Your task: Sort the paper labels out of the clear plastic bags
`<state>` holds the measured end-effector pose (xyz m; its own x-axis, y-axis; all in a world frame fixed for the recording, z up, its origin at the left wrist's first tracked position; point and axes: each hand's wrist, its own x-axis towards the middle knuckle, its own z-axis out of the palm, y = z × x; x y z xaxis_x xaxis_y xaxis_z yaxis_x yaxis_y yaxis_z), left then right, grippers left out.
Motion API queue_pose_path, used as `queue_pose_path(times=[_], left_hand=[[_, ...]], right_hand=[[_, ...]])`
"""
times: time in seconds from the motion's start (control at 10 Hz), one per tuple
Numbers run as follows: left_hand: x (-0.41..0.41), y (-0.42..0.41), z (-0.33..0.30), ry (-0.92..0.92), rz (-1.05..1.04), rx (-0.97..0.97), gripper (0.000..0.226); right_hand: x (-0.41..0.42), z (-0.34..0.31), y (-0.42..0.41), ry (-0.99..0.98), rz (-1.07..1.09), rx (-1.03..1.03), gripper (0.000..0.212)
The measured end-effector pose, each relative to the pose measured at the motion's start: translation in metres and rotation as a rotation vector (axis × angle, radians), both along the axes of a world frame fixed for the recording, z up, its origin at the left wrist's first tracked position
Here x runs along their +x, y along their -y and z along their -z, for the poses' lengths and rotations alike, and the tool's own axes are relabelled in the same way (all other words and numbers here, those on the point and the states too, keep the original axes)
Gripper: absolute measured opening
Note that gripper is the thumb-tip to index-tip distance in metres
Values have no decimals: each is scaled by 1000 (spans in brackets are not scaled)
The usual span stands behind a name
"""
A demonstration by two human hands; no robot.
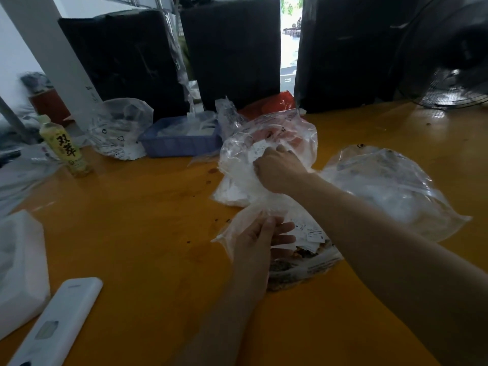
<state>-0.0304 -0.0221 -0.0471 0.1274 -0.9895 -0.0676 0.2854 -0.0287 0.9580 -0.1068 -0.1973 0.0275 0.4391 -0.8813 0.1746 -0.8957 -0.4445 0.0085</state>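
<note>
A heap of crumpled clear plastic bags [266, 143] lies at the middle of the orange table [137, 233]. My right hand [277, 169] reaches into the heap and grips a bag, beside a small white paper label [258, 149] showing through the plastic. Nearer to me, my left hand [260, 239] holds the edge of another clear bag [237, 228]. Several white paper labels [311, 232] lie just right of its fingers, on a printed sheet [303, 268]. A further puffed clear bag [390, 186] lies to the right, partly behind my right forearm.
A blue tray [179, 142] with white items stands at the back centre, a clear bag [118, 128] to its left. A yellow drink bottle [66, 149] stands at left. A white remote [58, 320] and white foam [21, 265] lie near left. Black bundles [229, 54] line the back; a fan [454, 85] stands far right.
</note>
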Motion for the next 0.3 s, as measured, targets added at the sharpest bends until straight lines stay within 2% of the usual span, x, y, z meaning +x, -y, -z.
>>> queue_pose_path(times=[0.1,0.2,0.3], left_hand=[[-1,-1,-3,-3,5,-8,41],[2,2,4,18,9,-6,36],[2,-2,2,90,6,-13,36]], right_hand=[[2,-1,0,-122,-23,181,44],[0,-6,-6,11,-26,222,57],[-14,-8,-35,322,-22,52,54]])
